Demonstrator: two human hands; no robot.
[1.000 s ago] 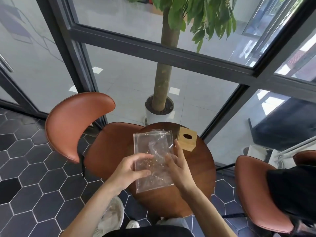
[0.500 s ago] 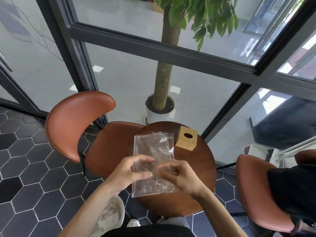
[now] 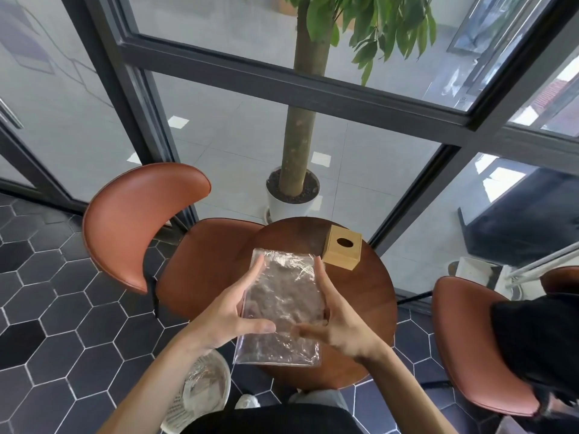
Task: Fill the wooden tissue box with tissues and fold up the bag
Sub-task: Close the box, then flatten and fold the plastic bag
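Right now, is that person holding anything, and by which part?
Yes: the clear plastic bag, held above the round table. The left hand grips its left edge and the right hand its right edge, thumbs on top.

Clear crinkled bag [image 3: 282, 305] flat over table; wooden tissue box [image 3: 342, 251] beside.

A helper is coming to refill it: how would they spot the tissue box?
Find the round wooden table by the potted tree. On its far edge sits the tissue box, a small pale wooden cube, alone there in having an oval hole on top.
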